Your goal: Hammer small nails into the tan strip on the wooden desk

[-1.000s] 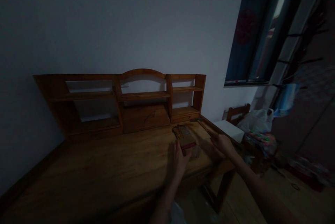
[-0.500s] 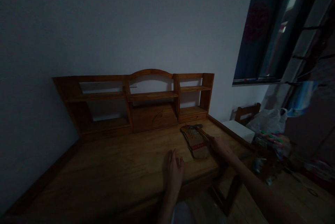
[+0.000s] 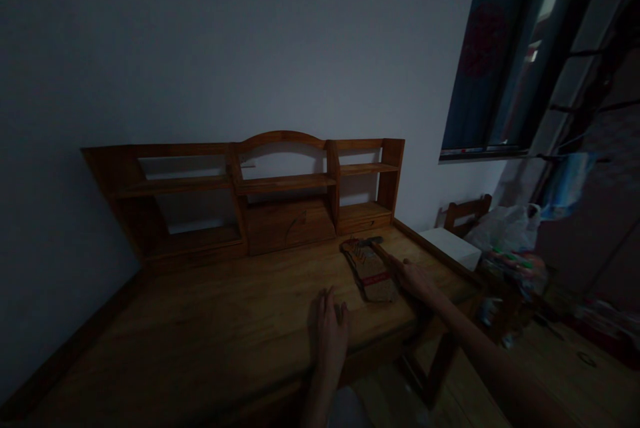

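Observation:
The room is dim. My left hand [image 3: 330, 335] lies flat on the wooden desk [image 3: 210, 321] with fingers stretched out and holds nothing. To its right lies a flat brown packet [image 3: 371, 273] with a red band and a pattern at its far end. My right hand [image 3: 414, 279] rests at the packet's right edge, fingers closed round a wooden handle. That handle runs up to a dark head, so the tool looks like a hammer [image 3: 376, 246] lying on the desk.
A wooden shelf unit [image 3: 260, 195] stands along the desk's back against the wall. Right of the desk are a white box [image 3: 450, 248], a chair back [image 3: 467, 209], plastic bags [image 3: 505, 228] and clutter on the floor. A window [image 3: 515, 55] is at upper right.
My left hand has come off the brown packet and moved back toward me, settling flat on the desk. My right hand has stayed on the handle beside the packet.

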Demonstrator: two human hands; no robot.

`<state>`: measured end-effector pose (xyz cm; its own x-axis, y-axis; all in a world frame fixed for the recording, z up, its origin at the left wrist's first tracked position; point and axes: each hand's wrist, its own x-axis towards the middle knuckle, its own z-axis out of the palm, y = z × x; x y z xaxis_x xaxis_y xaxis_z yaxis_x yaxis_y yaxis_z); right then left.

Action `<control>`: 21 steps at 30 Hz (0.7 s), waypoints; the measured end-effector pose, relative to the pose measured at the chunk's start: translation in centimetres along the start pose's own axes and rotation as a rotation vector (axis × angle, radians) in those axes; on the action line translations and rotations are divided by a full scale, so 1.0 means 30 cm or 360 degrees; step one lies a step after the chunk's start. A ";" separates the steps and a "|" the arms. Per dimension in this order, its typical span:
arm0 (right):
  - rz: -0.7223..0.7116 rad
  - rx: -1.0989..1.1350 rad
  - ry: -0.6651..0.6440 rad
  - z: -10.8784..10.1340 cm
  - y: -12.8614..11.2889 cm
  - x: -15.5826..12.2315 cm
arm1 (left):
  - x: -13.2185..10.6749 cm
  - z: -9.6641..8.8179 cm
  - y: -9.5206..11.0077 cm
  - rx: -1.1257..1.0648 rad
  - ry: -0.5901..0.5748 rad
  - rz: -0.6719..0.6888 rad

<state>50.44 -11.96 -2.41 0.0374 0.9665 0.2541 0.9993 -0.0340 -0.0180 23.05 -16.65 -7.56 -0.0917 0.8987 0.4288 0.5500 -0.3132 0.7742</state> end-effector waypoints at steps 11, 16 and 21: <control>-0.0138 0.0074 0.0006 -0.018 0.003 -0.027 | 0.002 -0.011 0.016 0.0168 -0.0009 0.0019; 0.0185 0.0510 0.0571 -0.180 -0.036 -0.028 | -0.002 -0.011 0.018 0.0165 0.0006 0.0047; -0.0177 0.0968 0.1272 -0.603 -0.201 -0.184 | -0.007 -0.016 0.015 0.0063 0.0026 0.0050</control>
<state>44.38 -21.70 13.79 0.1623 0.4947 0.8538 0.8316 0.3971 -0.3882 22.92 -17.12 -7.07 -0.0873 0.8834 0.4603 0.5853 -0.3285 0.7413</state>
